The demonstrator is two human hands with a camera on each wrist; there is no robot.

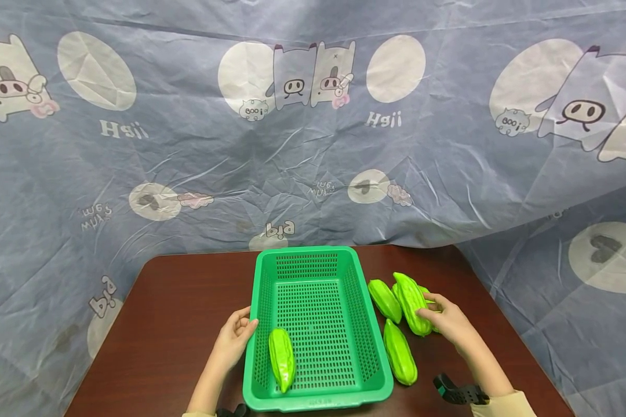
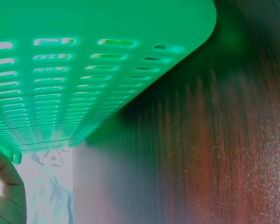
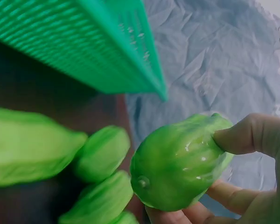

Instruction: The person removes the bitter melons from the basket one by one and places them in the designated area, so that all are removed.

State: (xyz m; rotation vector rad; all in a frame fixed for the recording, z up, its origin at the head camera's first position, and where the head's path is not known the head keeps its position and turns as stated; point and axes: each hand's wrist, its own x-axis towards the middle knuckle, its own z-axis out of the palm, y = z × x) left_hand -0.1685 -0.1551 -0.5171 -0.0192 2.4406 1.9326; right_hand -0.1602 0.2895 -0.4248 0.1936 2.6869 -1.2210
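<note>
My right hand [image 1: 448,318] grips a bright green bitter melon [image 1: 411,304] with thumb and fingers. In the right wrist view, that bitter melon [image 3: 177,163] is raised, its blunt end towards the camera. My left hand [image 1: 232,339] holds the left rim of a green plastic basket [image 1: 318,401], thumb on the edge. In the left wrist view, only part of that hand [image 2: 7,186] shows by the basket wall [image 2: 93,18]. One bitter melon [image 1: 281,359] lies inside the basket, near its front left corner.
Right of the basket, more bitter melons lie on the dark red-brown table [image 1: 198,284], including one at the front [image 1: 399,353] and one at the back [image 1: 385,300]. Others are partly hidden behind the held one. A grey-blue printed cloth [image 1: 302,150] hangs behind the table.
</note>
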